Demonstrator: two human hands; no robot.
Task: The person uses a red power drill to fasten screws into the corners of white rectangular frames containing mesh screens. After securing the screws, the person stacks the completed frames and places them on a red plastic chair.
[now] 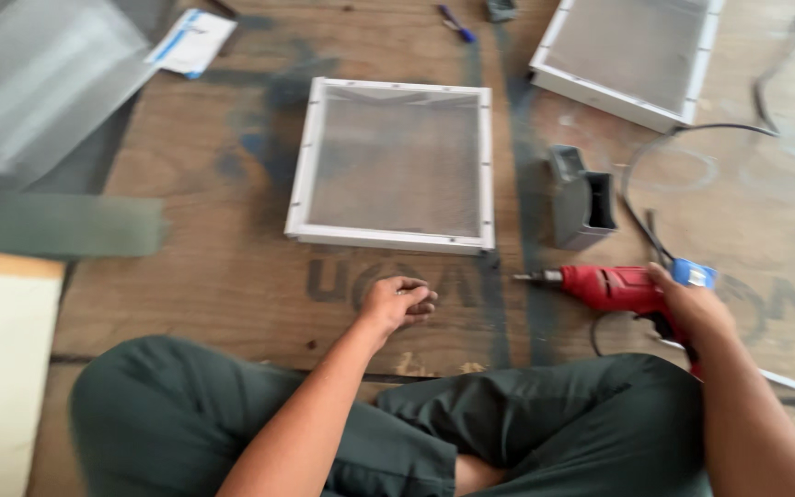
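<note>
Right hand wraps red drill; left hand loosely curled, empty, near white mesh frame (steady frame before drilling).

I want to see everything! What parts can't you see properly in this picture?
- Head view: the second mesh frame is cut off by the top edge.
- The red drill handle is hidden under the right hand.
- The left hand curls, hiding its palm.
- The grey sheet is blurred.

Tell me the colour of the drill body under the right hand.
Red, with a blue part at the rear. The drill lies on the board under the right hand, seen in the head view.
</note>
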